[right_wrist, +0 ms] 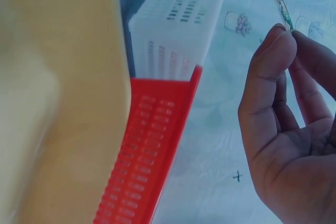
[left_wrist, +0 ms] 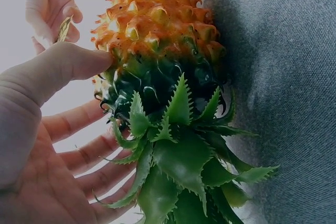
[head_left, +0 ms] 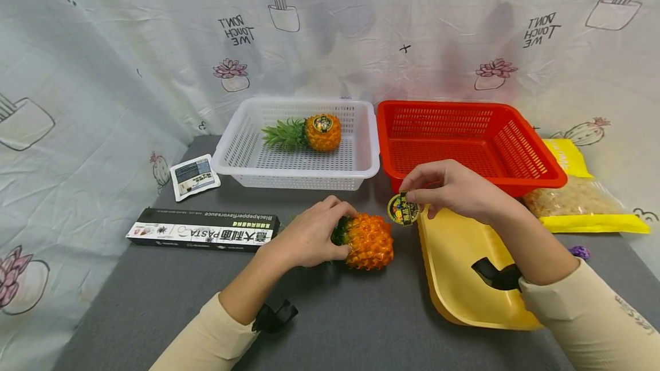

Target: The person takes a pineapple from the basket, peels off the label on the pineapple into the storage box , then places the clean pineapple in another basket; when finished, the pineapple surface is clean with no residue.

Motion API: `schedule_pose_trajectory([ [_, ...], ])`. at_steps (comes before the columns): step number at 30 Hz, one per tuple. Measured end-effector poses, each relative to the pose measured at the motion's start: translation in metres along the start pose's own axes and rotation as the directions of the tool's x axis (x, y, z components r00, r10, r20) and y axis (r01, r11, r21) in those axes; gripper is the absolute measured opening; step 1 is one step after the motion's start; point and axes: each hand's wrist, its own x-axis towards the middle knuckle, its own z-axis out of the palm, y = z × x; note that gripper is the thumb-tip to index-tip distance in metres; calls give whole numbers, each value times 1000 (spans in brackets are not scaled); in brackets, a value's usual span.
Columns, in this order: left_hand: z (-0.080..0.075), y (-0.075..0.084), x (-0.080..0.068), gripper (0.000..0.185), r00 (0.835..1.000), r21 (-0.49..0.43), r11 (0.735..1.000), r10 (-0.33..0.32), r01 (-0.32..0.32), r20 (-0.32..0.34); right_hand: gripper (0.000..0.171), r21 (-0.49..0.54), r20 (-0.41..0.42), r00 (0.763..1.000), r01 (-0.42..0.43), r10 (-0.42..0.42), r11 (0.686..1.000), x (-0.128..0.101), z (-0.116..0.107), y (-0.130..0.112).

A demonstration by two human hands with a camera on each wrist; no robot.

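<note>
Sleeve [head_left: 567,302] over tray [head_left: 459,302], held pineapple [head_left: 371,242], red basket [head_left: 443,106]

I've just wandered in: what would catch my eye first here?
Probably the bright orange pineapple near the middle, held by the person's left hand, while the right hand pinches a round sticker beside it. Next, perhaps, the red basket beyond the right hand, and left of it a white basket with a second pineapple lying inside.

two pineapples [head_left: 370,242], two labels [head_left: 404,209], two baskets [head_left: 296,174], one tray [head_left: 459,251]
</note>
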Motion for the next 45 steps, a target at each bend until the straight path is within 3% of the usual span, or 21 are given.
schedule_pose_trajectory([
  [13, 0, -1, 1, 54, 1000, -11, 1000, -16, 16, 9, 21, 39, -16, 998, -53, 54, 998, -7, -18, 17],
  [25, 0, -1, 1, 54, 999, -14, 1000, -27, 27, 18, 26, 61, -2, 996, -92, 92, 994, -7, -35, 48],
  [45, 1, 1, 0, 54, 999, -39, 998, -40, 40, 13, 27, 97, 137, 979, -165, 151, 982, -9, -34, 86],
])
